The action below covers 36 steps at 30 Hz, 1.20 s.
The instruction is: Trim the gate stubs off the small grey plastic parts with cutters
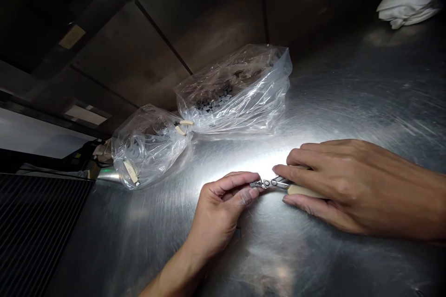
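My right hand is wrapped round the cream handles of a pair of nippers, whose metal jaws point left. The jaws meet a small dark grey piece pinched between the thumb and fingertips of my left hand. Fingers cover most of that piece, so its full shape is hidden. Whether the jaws grip it or only touch it, I cannot tell. Pale dust marks my left thumb. Another small dark piece lies on the metal table beside my left wrist.
Behind my hands, a large clear plastic bag holds several small grey pieces. Left of it stands a smaller clear bag, with cream-handled pliers and a cream-coloured tool at it. A white cloth rests on the metal table.
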Each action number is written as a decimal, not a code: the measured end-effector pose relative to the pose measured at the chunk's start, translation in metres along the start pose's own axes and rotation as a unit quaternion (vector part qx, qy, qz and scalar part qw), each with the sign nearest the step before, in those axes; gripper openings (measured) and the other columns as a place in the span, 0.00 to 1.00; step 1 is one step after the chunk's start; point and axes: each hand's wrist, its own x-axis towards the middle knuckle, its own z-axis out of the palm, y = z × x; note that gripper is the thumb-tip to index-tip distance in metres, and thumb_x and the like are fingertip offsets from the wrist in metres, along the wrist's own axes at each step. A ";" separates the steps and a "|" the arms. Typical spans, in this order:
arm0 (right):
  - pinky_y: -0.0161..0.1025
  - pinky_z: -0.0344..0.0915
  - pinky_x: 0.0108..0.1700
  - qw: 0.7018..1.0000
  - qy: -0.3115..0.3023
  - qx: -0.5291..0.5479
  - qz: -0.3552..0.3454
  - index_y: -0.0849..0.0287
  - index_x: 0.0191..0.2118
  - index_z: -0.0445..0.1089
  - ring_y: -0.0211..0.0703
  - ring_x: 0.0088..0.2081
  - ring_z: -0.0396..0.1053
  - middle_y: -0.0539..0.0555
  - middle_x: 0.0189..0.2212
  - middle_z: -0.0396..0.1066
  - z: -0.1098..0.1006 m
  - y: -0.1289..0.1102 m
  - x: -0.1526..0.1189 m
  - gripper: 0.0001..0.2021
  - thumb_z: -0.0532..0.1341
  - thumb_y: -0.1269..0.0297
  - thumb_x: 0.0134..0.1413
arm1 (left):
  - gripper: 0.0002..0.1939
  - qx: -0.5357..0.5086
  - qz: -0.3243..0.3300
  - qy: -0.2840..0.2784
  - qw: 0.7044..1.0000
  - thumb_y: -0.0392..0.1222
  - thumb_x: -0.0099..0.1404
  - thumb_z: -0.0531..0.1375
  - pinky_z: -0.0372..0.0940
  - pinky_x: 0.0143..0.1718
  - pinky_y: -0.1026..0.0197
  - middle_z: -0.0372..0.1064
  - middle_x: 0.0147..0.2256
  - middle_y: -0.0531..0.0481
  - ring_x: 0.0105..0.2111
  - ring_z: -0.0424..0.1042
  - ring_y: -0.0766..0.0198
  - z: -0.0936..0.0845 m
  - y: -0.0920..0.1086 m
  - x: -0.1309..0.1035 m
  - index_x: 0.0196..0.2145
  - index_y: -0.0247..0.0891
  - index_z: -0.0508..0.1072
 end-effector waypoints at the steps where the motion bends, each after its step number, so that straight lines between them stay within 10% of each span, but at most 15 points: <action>1: 0.44 0.58 0.34 1.000 0.000 0.002 0.000 0.60 0.48 0.77 0.44 0.30 0.69 0.52 0.34 0.72 0.000 0.000 0.000 0.13 0.58 0.58 0.79 | 0.08 -0.003 -0.003 -0.002 1.000 0.38 0.64 0.77 0.76 0.51 0.68 0.88 0.44 0.49 0.44 0.87 0.63 0.000 0.000 0.000 0.42 0.45 0.90; 36: 0.44 0.68 0.36 0.991 0.120 0.027 0.052 0.66 0.54 0.78 0.45 0.34 0.72 0.57 0.38 0.75 0.010 -0.016 0.011 0.16 0.58 0.61 0.78 | 0.16 -0.266 -0.061 -0.050 0.961 0.38 0.62 0.80 0.76 0.36 0.69 0.82 0.34 0.49 0.28 0.80 0.70 0.007 0.015 -0.005 0.45 0.34 0.84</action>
